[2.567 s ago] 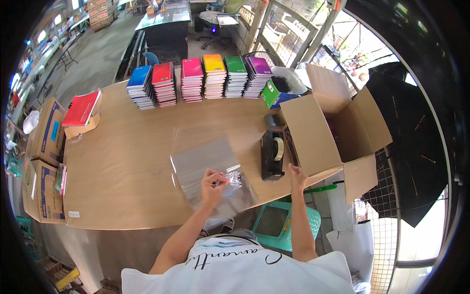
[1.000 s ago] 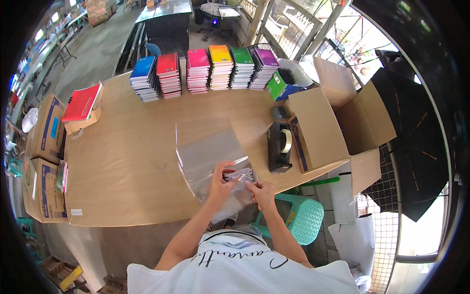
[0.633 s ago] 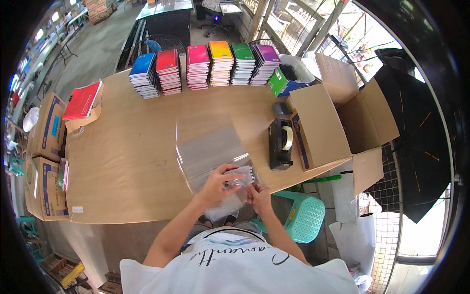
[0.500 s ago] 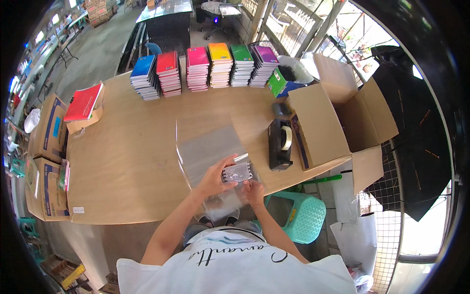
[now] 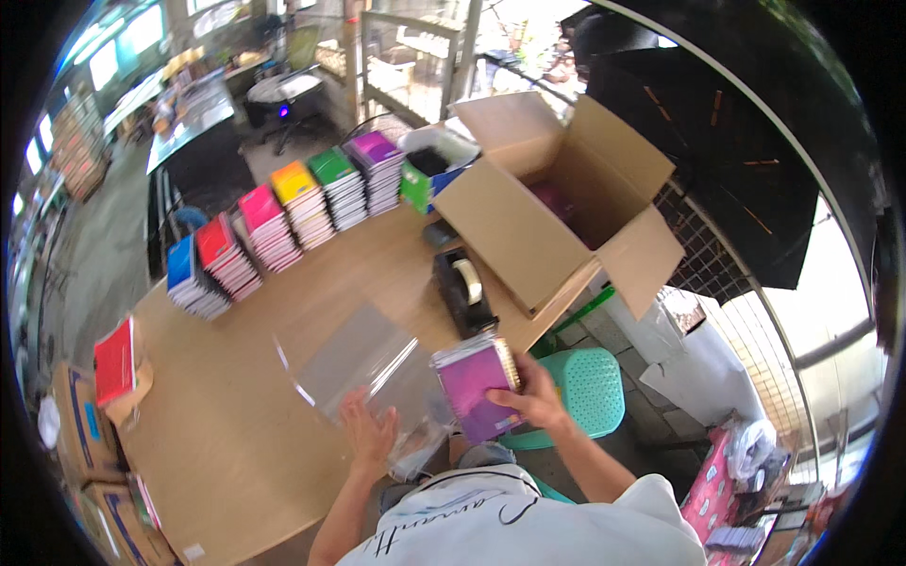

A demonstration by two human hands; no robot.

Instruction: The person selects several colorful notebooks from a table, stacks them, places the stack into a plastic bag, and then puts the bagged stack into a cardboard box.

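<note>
My right hand [image 5: 534, 396] is closed round a bundle of spiral notebooks [image 5: 475, 389] with a purple cover facing up. The bundle is tilted, near the table's front edge; its shiny surface looks like clear wrap. My left hand [image 5: 369, 429], fingers spread, is at the clear plastic sheets [image 5: 351, 354] lying on the table, and holds nothing. Just beyond the bundle stands a black tape dispenser [image 5: 463, 294] with a roll of clear tape.
Several notebook stacks in different colours [image 5: 266, 229] line the table's [image 5: 222, 406] far edge. An open cardboard box [image 5: 510, 241] stands at the right, with something dark purple inside. A green plastic stool [image 5: 593, 391] is below the right edge. More boxes [image 5: 90, 439] stand at the left.
My left hand has let go of the bundle and lies by the plastic sheets. My right hand has turned the bundle cover up and carried it rightward. The view has swung right.
</note>
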